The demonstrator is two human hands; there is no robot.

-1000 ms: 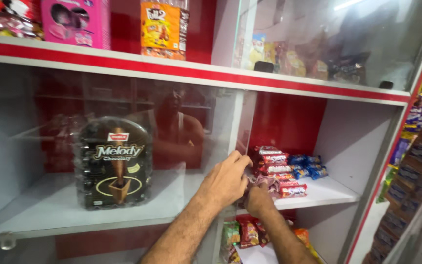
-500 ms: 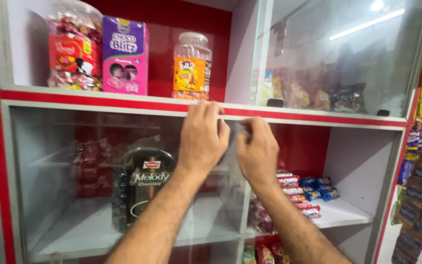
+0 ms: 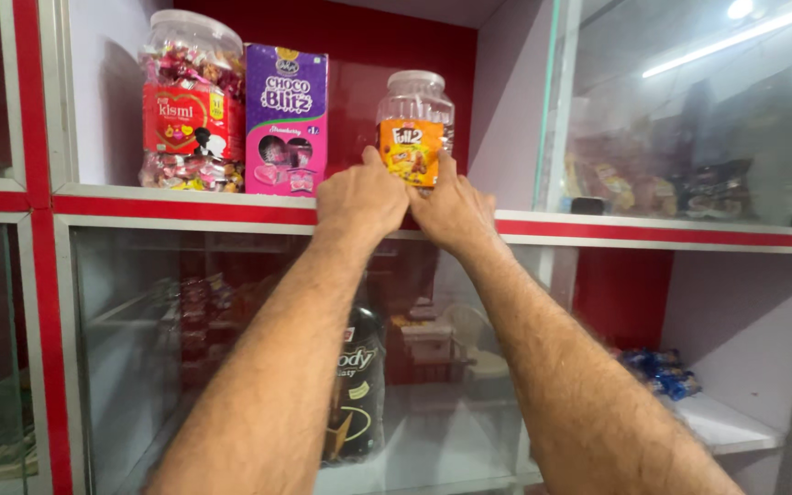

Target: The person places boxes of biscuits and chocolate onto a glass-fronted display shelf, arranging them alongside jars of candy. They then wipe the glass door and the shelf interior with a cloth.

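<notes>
Two bare forearms are reaching up and away from the camera, converging at the edge of the upper shelf (image 3: 185,203). The left hand (image 3: 361,202) is curling against the lower left side of the clear plastic jar with the orange label (image 3: 414,128), thumb pointing up beside the label, remaining fingers folded and wrapping toward the front of the jar base; the fingertips are hiding behind the knuckles, so I cannot tell how firmly they are pressing. The right hand (image 3: 456,213) is mirroring it on the lower right side, thumb up along the label edge, fingers partly bent around the base. Both hands are touching the jar, so neither is clearly nearer; they are flanking it left and right, bracketing it between them.

The jar is standing upright on the upper shelf, long axis vertical, lid on top, directly ahead of and just above both hands. It is sitting near the shelf's front lip, right of the purple carton (image 3: 286,119) with a gap between them, and well apart from the big sweets jar with the red label (image 3: 187,103) at far left.

Below the arms, behind the glass door (image 3: 139,348), a dark sweets jar (image 3: 355,385) is standing on the lower shelf. Farther right, blue packets (image 3: 662,371) are lying in the open compartment, and blurred bags are showing behind the upper right glass (image 3: 689,110).
</notes>
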